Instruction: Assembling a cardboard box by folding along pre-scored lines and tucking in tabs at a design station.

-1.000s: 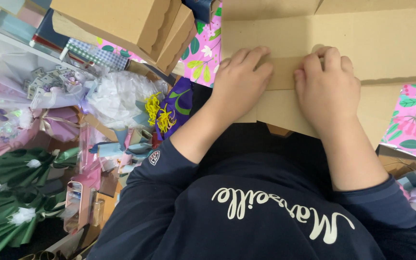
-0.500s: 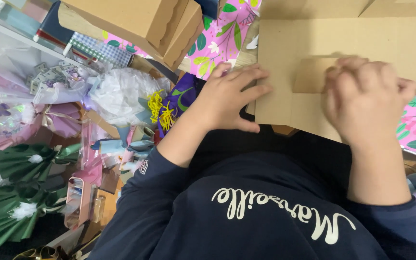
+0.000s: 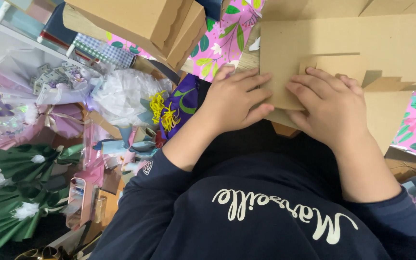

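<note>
A flat brown cardboard box blank [image 3: 352, 38] lies on the table in front of me, with a small flap [image 3: 345, 65] standing up in its middle. My left hand [image 3: 234, 101] lies flat, fingers spread, pressing the near left corner of the cardboard. My right hand [image 3: 331, 108] presses down beside it, its fingers resting on the cardboard just below the flap. Both hands push on the sheet; neither grips anything. My dark long-sleeved top fills the bottom of the view.
Folded brown cardboard boxes [image 3: 155, 24] are stacked at the top left. Pink floral paper [image 3: 222, 41] covers the table. On the left lie clear cellophane [image 3: 121, 96], lilac wrapped bouquets [image 3: 49, 86], green paper fans [image 3: 20, 192] and yellow ribbon [image 3: 162, 110].
My right hand moved left, off the flap, and now lies flat close beside my left hand. The flap it had covered now shows and stands raised.
</note>
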